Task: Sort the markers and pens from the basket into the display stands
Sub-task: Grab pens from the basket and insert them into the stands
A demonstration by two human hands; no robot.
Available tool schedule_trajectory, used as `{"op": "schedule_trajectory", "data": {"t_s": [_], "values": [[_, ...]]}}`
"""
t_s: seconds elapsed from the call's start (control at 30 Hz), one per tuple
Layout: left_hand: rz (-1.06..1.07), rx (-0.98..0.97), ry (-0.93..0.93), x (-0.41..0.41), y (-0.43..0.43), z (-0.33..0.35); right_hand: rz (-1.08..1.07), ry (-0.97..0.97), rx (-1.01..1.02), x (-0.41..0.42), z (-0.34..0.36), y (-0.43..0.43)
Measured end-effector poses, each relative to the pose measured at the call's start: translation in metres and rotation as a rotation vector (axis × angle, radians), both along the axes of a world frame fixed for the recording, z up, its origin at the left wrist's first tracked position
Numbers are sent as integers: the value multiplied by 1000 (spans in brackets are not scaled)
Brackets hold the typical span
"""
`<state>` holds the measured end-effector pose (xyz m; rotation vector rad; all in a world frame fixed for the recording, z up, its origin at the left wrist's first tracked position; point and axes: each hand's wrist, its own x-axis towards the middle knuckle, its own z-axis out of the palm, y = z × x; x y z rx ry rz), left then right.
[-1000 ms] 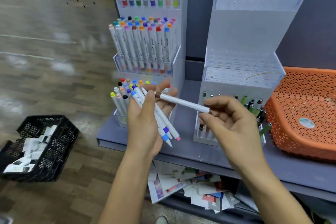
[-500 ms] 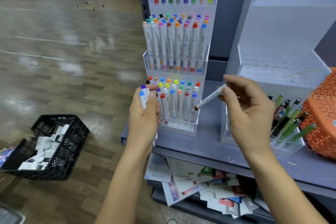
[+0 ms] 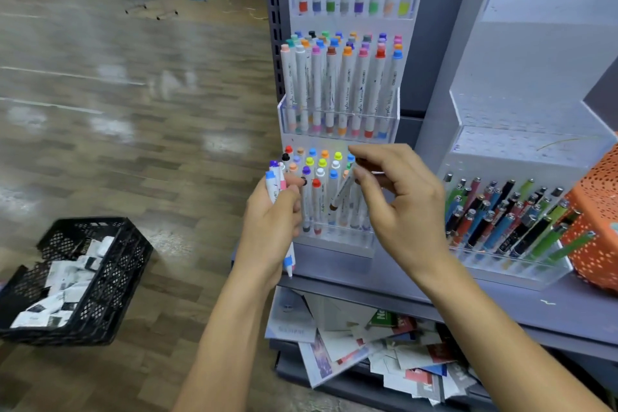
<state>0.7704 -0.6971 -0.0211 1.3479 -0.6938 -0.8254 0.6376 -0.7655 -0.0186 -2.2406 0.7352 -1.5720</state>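
Note:
My left hand [image 3: 271, 221] grips a small bundle of white markers [image 3: 275, 181] with blue and purple caps, held upright just left of the marker stand [image 3: 337, 241]. My right hand [image 3: 401, 204] pinches one white marker [image 3: 341, 194] with a brown end, tilted down over the stand's lowest tier among the markers standing there. The clear marker stand has three tiers filled with white, colour-capped markers. To the right is a second clear stand [image 3: 515, 264] holding several coloured pens. The orange basket [image 3: 595, 221] sits at the right edge, its inside hidden.
The stands and basket sit on a grey shelf [image 3: 501, 314]. Below it lies a pile of loose papers and booklets [image 3: 368, 348]. A black crate [image 3: 73, 278] with white packets stands on the wooden floor at the left.
The view has shifted right and closer to the marker stand. My right hand carried the single marker from mid-air down to the lowest tier. My left hand keeps its bundle, raised upright.

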Motion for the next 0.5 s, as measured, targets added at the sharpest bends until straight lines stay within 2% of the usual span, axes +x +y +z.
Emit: {"op": "schedule_trajectory", "data": {"t_s": [0.33,0.5], "values": [[-92,-43,-74,12,6,-2,-29,183,10,19,-11,-6],[-102,-20,-210,16,11,2,-109,291,-65,20,-17,-6]]}}
